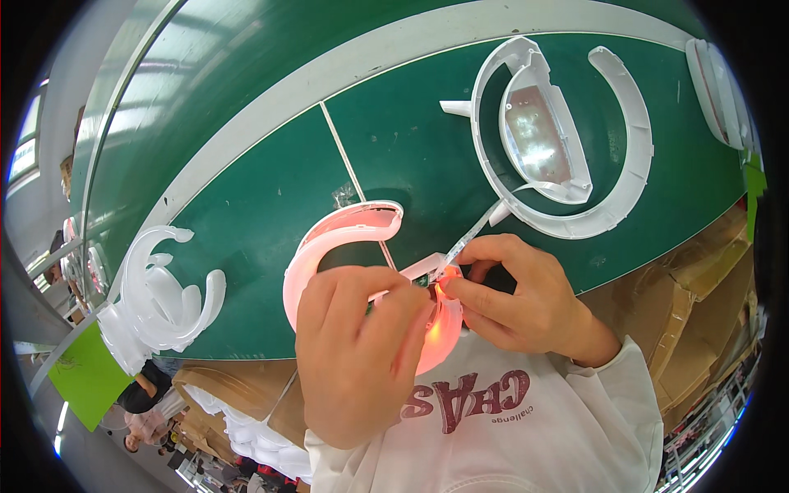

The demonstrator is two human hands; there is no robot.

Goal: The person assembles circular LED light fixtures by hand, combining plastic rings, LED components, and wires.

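A curved plastic shell [308,261], glowing pink to red from within, lies at the table's near edge between my hands. My left hand [357,349] is closed over its middle, fingertips bent together; what they pinch is hidden. With thumb and fingers, my right hand [518,300] pinches the end of a flat pale strip [472,232] at the shell's opening. A small green circuit board [423,280] shows between the fingertips. The strip runs up to a white C-shaped housing [633,152], which has a half-round part with a shiny silvery panel [538,135] inside its curve.
Stacked white curved shells [168,300] stand at the table's left end. More white shells [715,94] lie at the far right. A crumpled clear plastic scrap [343,195] sits on the green table [394,107]. Cardboard [645,316] lies beyond the near edge, and people are at lower left.
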